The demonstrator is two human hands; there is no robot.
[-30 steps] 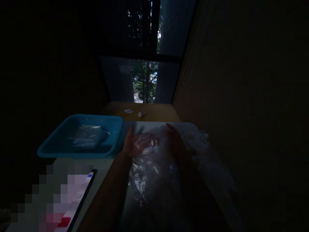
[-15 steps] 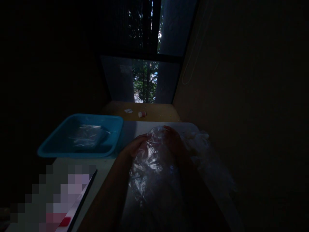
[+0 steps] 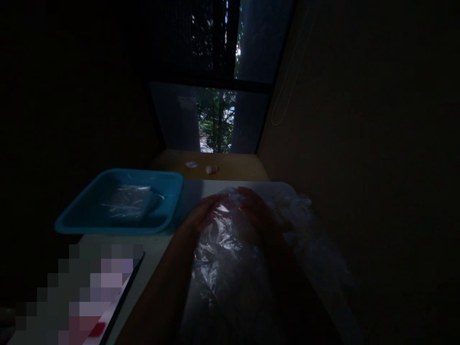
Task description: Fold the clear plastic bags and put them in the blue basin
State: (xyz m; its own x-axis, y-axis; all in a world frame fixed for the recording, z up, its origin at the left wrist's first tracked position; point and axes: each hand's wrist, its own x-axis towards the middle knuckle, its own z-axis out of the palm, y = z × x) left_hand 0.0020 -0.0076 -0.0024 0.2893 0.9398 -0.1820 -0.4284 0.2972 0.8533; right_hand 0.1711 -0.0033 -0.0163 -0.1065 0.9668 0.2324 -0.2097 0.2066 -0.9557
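The scene is very dark. A crumpled clear plastic bag [image 3: 226, 249] lies on the white table [image 3: 154, 254] in front of me. My left hand [image 3: 201, 215] curls round the bag's far left edge, fingers closed on the plastic. My right hand [image 3: 257, 211] grips the bag's far right edge, its fingers bent over the film. More loose clear plastic [image 3: 298, 211] is heaped just right of my right hand.
A blue tray [image 3: 93, 223] with a folded clear bag [image 3: 129, 203] in it sits at the left. A phone [image 3: 108, 297] lies at the near left. A small capped tube [image 3: 211, 169] and a white scrap [image 3: 190, 164] rest on the wooden ledge by the window.
My left hand was open with the palm up; it has turned over and closed on the bag's top edge. Both hands have drawn together at the bag's far end.
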